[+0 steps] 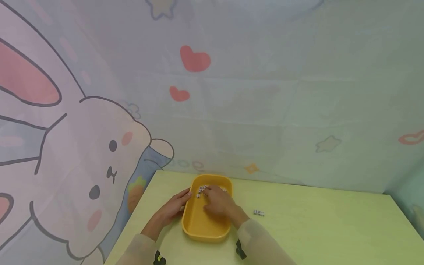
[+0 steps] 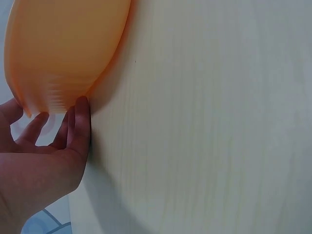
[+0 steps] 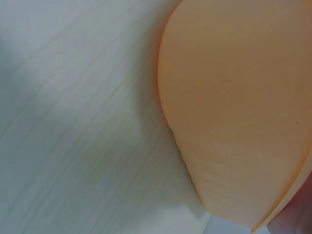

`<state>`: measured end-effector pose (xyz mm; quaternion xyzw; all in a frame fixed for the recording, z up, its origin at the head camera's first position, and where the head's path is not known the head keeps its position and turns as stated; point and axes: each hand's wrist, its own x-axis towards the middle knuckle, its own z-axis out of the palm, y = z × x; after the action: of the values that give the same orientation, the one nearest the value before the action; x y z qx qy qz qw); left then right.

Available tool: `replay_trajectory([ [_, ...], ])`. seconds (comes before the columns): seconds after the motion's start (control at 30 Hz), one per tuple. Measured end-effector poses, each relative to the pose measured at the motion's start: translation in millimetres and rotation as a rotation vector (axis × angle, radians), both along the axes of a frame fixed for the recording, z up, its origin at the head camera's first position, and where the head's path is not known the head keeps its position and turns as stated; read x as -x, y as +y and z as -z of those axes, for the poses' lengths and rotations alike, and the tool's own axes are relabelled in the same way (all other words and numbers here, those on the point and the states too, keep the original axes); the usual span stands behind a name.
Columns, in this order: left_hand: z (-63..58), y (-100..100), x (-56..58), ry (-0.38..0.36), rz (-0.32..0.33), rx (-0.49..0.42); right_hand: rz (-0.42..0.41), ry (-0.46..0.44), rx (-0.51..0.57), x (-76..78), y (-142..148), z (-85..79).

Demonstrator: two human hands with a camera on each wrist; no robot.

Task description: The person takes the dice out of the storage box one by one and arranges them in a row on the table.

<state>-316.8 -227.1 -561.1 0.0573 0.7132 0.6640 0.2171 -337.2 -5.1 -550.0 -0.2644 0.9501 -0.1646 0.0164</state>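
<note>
A yellow plastic tray (image 1: 205,235) stands on the table with several small white dice with black marks (image 1: 201,190) at its far end. At the tray's left side, my left hand (image 1: 173,207) holds the rim; the left wrist view shows thumb and fingers at the tray wall (image 2: 68,58). My right hand (image 1: 218,201) reaches inside the tray, fingertips down among the dice. Whether it pinches a die is hidden by the hand. The right wrist view shows mostly the tray's outer wall (image 3: 234,97). Outside, a short row of dice (image 1: 259,212) lies to the right.
The pale yellow-green table (image 1: 331,228) extends to the right of the tray. Behind it hangs a printed cloth backdrop (image 1: 265,110) with hearts and a large rabbit (image 1: 82,154) on the left.
</note>
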Motion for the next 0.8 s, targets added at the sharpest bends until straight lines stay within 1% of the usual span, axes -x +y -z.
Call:
replay_trajectory([
  [0.13, 1.0, -0.3, 0.3, 0.009, 0.009, -0.001, 0.021, -0.020, -0.005, -0.3, 0.2, -0.6],
  [0.2, 1.0, -0.6, 0.3, 0.000, 0.006, -0.006, 0.023, -0.021, -0.008, -0.6, -0.2, -1.1],
  [0.4, 2.5, -1.3, 1.0, 0.012, -0.014, 0.017, -0.025, 0.038, 0.001, 0.1, -2.4, -0.4],
  [0.5, 3.9, -1.6, 1.8, 0.021, -0.025, 0.030, -0.039, 0.051, 0.005, 0.6, -2.5, 0.7],
  [0.67, 6.2, -2.2, 2.6, 0.024, -0.021, 0.022, -0.046, 0.091, -0.034, 0.2, -2.1, 3.7],
  [0.8, 7.1, -2.6, 1.9, 0.030, -0.022, 0.017, -0.074, 0.117, -0.061, 0.2, -2.6, 6.2],
])
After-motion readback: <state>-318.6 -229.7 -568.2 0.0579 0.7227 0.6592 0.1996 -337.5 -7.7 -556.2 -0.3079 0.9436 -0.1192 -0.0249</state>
